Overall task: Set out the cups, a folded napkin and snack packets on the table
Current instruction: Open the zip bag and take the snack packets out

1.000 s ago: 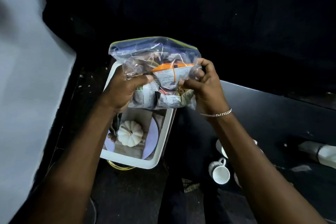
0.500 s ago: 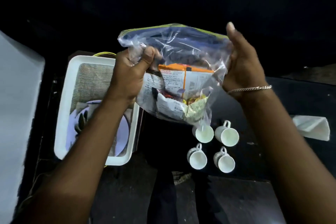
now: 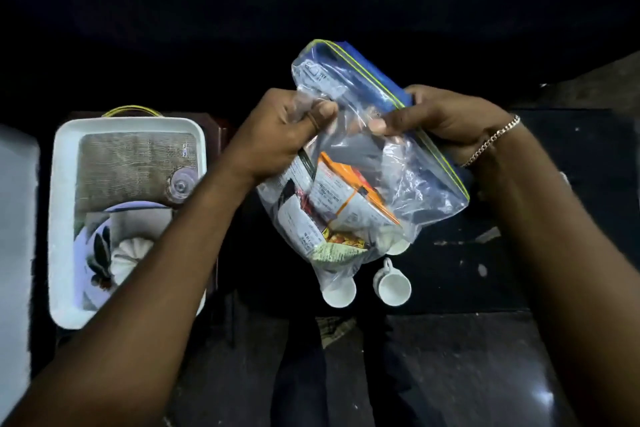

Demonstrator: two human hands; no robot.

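As both hands are up in front of me, I begin with them: the left hand (image 3: 284, 135) pinches a fold of the bag (image 3: 415, 180) between thumb and fingers, and the right hand (image 3: 446, 121) pinches the same bag at its zip (image 3: 367, 74), near the middle of it. There is one bag, and it hangs between the two hands. The zip runs on a slant from far-left to near-right, so the mouth faces away and to the right. The packets (image 3: 346, 204) lie below the hands, at the bottom of the bag, closer to the left hand. I judge the zip is not yet opened, and the right hand is better placed to pull it. I count at least three packets; they overlap, so more may hide. Under the bag, on the table (image 3: 485, 274), I count three cups (image 3: 393, 288), one of them only a rim. Further left stands one tray (image 3: 62, 218). No napkin is in view.
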